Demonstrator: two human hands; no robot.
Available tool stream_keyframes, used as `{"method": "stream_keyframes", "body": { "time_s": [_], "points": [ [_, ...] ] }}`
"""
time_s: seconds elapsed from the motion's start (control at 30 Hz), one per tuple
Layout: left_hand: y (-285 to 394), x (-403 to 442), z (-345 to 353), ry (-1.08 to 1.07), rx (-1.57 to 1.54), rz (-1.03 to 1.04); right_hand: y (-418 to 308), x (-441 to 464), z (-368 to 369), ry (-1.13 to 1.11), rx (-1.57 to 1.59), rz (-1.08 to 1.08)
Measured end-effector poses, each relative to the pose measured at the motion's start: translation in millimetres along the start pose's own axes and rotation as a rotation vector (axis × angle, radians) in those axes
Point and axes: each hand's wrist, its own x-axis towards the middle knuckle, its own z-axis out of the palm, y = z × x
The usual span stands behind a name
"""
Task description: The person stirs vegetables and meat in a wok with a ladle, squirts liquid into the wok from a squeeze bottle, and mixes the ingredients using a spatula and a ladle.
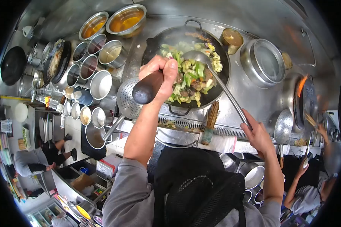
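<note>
My left hand (163, 77) is raised over the near left part of the wok (224, 64), closed round a thick dark wooden handle (147, 88) whose end points up at me. The hand hides the tool's other end, so I cannot tell its kind. My right hand (257, 132) is wrapped round the long metal shaft of a ladle (230, 96). The ladle's bowl rests among the chopped vegetables (193, 72), which are green and pale with some orange and dark brown pieces. Steam rises from the food. The wok has a loop handle at front and back.
A perforated skimmer (127, 102) lies left of the wok, near several metal pots (100, 84) and two bowls of orange liquid (125, 20). A bamboo brush (210, 123) stands at the front edge beside a white towel (223, 143). Lidded pot (263, 62) right; co-worker (310, 193) far right.
</note>
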Motion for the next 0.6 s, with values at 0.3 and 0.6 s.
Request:
{"method": "stream_keyframes", "body": {
  "time_s": [0.3,0.6],
  "points": [
    [-19.4,12.0,-3.8,-0.145,0.126,-0.022,-3.5,-48.5,-50.5,0.223,-0.446,-0.138],
    [-25.2,23.4,-10.5,-0.250,0.198,-0.066,-69.7,-78.9,-118.9,0.117,-0.698,-0.026]
  ]
}}
